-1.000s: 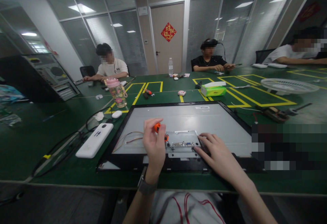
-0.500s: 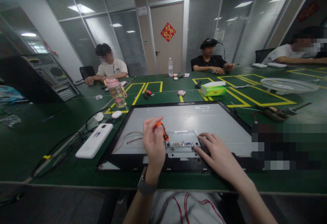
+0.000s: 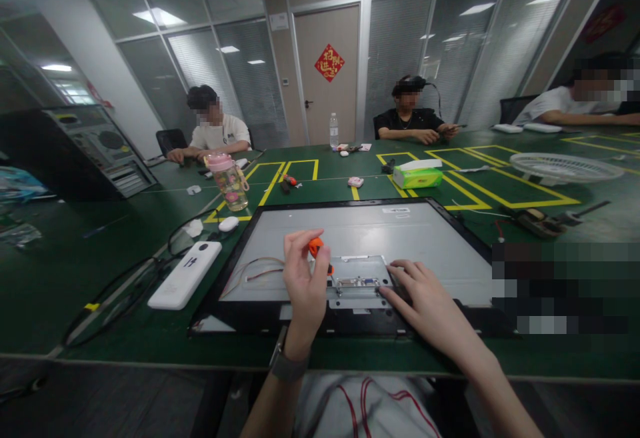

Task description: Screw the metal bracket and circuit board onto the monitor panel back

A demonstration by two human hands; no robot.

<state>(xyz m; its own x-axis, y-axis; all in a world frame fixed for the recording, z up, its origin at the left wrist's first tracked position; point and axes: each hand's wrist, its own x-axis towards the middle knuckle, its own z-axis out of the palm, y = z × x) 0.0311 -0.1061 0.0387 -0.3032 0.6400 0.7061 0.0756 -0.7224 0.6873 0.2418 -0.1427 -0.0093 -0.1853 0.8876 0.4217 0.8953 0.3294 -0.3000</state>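
Observation:
A monitor panel [image 3: 400, 238] lies face down on the green table, its grey metal back up. My left hand [image 3: 304, 288] is closed on an orange-handled screwdriver [image 3: 317, 251], held upright at the left corner of a small metal board cover [image 3: 360, 277]. My right hand [image 3: 425, 301] rests flat, fingers spread, on the panel's near edge beside that cover. Thin coloured wires [image 3: 255, 271] run across the panel left of the screwdriver.
A white power bank [image 3: 186, 275] and black cables [image 3: 125, 291] lie to the left, with a pink bottle [image 3: 229, 181] behind. A green tissue box [image 3: 418, 175] and a white fan grille [image 3: 565, 167] sit farther back. Three people sit at the table's far side.
My left hand's fingers have turned the screwdriver handle, shifting it slightly right. My right hand has stayed put.

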